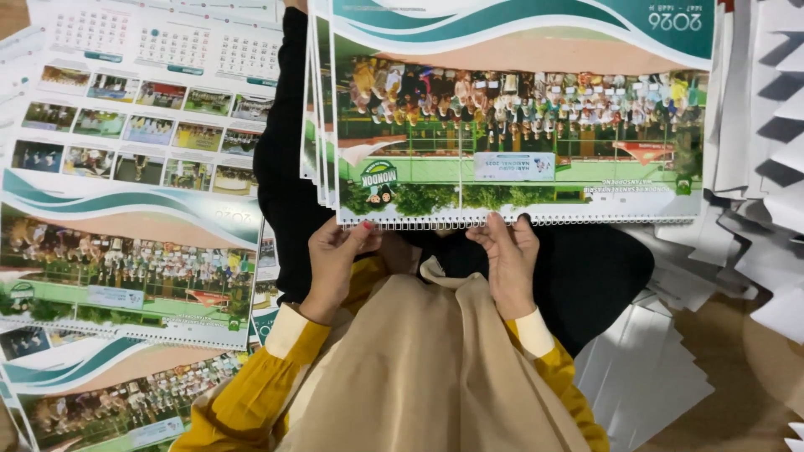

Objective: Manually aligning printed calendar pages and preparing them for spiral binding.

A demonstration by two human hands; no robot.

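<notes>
In the head view, a stack of wall calendars is seen lying across the lap of a seated person, over black cloth. The sheets are glossy printed paper, rectangular, with a large group photograph and green and teal wavy bands. The long axis of the stack runs left to right, and the print is turned upside down to the camera, so the top of the sheets points toward the person. A white wire spiral binding runs along the near edge.

The left hand is placed at the near edge of the stack by the spiral, its fingers curled and pinched on that edge, a red-painted thumbnail showing. The right hand is held at the same edge further right, fingers bent and close together with the tips on the binding. Yellow sleeves with cream cuffs and a smooth beige cloth are seen below the hands.

To the left, more calendar sheets are spread in overlapping layers, some showing date grids and small photographs. To the right, plain white paper pieces with angular cut edges are piled loosely on a brown floor.
</notes>
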